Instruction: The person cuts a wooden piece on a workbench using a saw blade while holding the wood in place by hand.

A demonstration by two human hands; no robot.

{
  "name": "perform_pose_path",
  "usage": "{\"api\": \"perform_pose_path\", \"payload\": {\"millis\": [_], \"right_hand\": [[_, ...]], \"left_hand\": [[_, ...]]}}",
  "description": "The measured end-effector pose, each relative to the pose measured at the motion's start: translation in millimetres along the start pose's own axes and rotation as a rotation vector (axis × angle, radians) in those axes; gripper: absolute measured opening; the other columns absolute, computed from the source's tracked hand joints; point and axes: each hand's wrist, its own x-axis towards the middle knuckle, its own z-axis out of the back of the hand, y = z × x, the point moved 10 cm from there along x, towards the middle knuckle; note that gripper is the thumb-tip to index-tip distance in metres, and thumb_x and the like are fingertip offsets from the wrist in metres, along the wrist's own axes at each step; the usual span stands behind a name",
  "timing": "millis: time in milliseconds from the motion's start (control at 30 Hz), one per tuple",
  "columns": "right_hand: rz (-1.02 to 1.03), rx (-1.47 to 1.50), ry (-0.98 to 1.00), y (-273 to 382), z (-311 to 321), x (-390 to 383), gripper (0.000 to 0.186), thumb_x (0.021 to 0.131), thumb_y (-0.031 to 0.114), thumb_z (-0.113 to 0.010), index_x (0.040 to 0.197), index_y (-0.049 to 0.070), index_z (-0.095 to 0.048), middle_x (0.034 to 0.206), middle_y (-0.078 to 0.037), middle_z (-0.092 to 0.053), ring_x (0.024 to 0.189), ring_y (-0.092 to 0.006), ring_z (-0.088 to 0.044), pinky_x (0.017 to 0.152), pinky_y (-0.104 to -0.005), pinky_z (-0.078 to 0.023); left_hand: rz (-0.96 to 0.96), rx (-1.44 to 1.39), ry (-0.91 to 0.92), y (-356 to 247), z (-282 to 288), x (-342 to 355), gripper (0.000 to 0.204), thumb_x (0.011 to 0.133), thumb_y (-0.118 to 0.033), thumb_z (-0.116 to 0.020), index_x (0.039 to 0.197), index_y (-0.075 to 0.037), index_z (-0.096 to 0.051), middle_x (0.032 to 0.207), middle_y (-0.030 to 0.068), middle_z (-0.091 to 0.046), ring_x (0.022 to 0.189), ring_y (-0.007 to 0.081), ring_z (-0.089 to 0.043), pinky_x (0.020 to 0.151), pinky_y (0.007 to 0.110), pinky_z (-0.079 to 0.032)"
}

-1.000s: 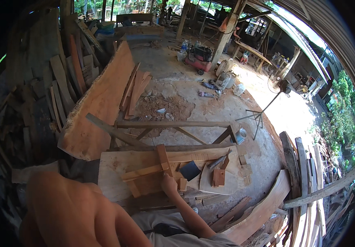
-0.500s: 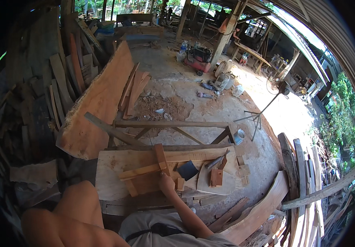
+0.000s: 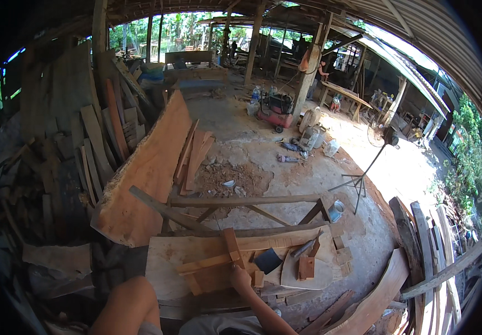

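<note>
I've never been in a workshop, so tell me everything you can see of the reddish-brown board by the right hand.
The reddish-brown board looks wooden, straight-edged. It points forward across the worktop, its far end near the back edge, its near end at the right hand, which seems to touch it. A paler strip meets its left side; whether they're joined is unclear.

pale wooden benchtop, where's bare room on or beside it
The pale wooden benchtop is bare from its left edge to the joined brown boards. Grey concrete floor shows between the benchtop's right end and the long brown plank. Crowded: around the right hand, with a black sheet, a small light-brown wooden block and, farther right, a reddish-brown block.
</note>
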Motion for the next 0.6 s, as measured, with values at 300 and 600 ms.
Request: {"api": "perform_pose_path", "payload": {"millis": [300,600], "right_hand": [[0.019,0.008,-0.003,-1,-3,3,0.029,0.084,0.023,-0.032,0.088,0.002,-0.052,0.08,-0.022,-0.057,0.079,-0.0369,-0.056,0.07,-0.0441,-0.045],[-0.008,-0.024,-0.004,6,10,-2,0.028,0.084,0.023,-0.034,0.087,0.002,-0.052,0.08,-0.021,-0.058,0.078,-0.0343,-0.057,0.068,-0.043,-0.045]], "left_hand": [[-0.25,0.514,-0.15,-31,76,28,0.011,0.073,-0.023,-0.058,0.072,-0.012,-0.059,0.048,-0.0001,-0.051,0.041,0.0076,-0.043,0.05,0.024,-0.027],[-0.197,0.29,-0.114,30,75,77,0.01,0.073,-0.021,-0.06,0.071,-0.011,-0.062,0.048,-0.0013,-0.052,0.039,0.0057,-0.042,0.044,0.021,-0.027]]}}
